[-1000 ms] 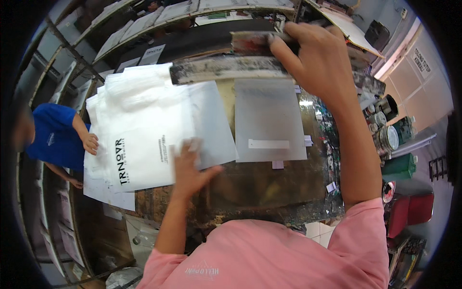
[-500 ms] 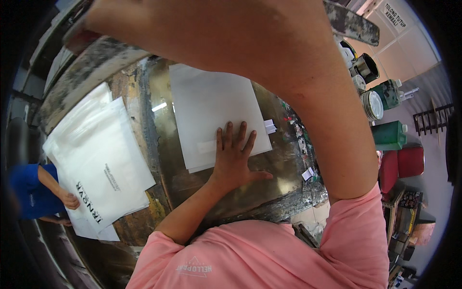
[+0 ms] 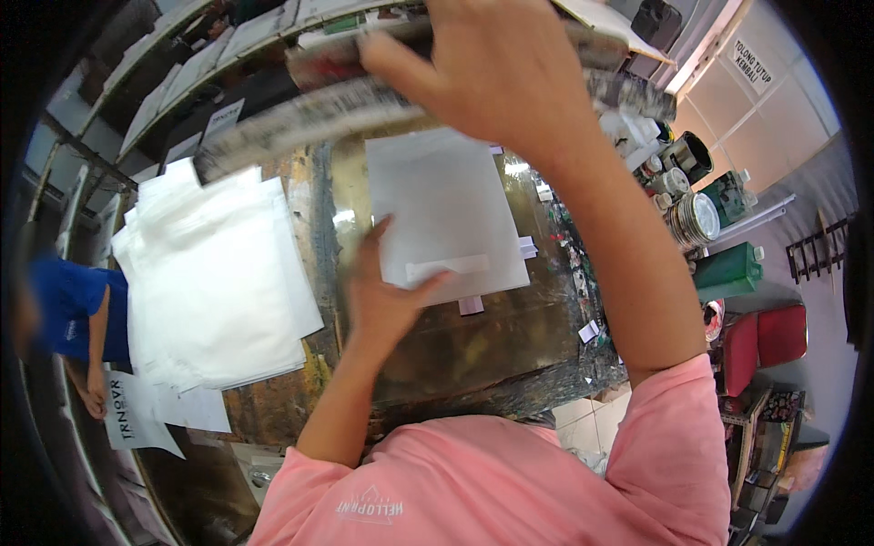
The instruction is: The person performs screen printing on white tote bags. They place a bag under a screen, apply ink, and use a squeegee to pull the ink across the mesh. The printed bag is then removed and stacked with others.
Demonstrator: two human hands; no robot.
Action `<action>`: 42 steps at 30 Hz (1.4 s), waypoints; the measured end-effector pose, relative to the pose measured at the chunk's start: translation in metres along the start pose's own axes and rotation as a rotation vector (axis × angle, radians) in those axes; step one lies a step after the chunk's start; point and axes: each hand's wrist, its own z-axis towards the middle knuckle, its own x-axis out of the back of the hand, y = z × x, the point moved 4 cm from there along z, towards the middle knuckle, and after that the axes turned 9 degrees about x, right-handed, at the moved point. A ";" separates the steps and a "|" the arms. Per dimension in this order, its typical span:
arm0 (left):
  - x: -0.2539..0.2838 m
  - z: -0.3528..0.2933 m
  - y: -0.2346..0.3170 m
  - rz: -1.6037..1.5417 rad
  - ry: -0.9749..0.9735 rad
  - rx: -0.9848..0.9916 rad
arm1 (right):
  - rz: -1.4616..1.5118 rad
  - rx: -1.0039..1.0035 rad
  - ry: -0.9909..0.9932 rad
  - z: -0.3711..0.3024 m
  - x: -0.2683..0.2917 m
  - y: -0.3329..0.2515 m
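A milky, translucent sheet (image 3: 446, 196) lies flat on the brown, glossy work surface (image 3: 428, 355), with a pale strip near its lower edge. My left hand (image 3: 378, 296) is at the sheet's lower left corner, slightly blurred, thumb and fingers spread apart with nothing between them. Raised at the top of the view, my right hand (image 3: 496, 68) has its thumb stretched out to the left. Its other fingers are cut off by the picture's edge. Behind this hand runs a paint-stained bar (image 3: 300, 118), smeared by motion; I cannot tell whether the hand grips it.
Left of the sheet lies a stack of white sheets (image 3: 214, 282). A co-worker in blue (image 3: 77, 314) holds a sheet with black lettering (image 3: 137, 419). Small folded paper tabs (image 3: 471, 305) sit by my sheet. Tins (image 3: 696, 218) and a green jug (image 3: 728, 273) stand at right.
My left hand has come off the middle of the sheet to its left edge. My right hand has swung rightward. The co-worker has drawn the lettered sheet off the stack. The whole view has shifted.
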 end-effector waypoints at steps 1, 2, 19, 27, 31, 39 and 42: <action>0.032 0.007 -0.015 -0.224 0.050 0.295 | -0.021 0.004 0.024 -0.014 -0.002 -0.007; 0.066 0.007 -0.020 -0.579 0.090 0.250 | -0.018 0.005 0.030 -0.035 -0.002 -0.018; 0.055 -0.095 -0.123 0.513 0.069 0.182 | 0.326 -0.051 -0.457 -0.251 -0.137 -0.075; 0.061 -0.096 -0.118 0.500 0.035 0.176 | 0.221 -0.033 -0.489 -0.141 -0.286 0.046; 0.062 -0.099 -0.121 0.377 0.036 0.201 | 0.380 0.015 -0.687 -0.082 -0.312 0.103; 0.059 -0.103 -0.122 0.285 0.069 0.150 | 0.188 0.019 -0.460 -0.121 -0.305 0.071; 0.058 -0.102 -0.123 0.307 0.096 0.108 | 0.223 0.022 -0.437 -0.158 -0.252 0.029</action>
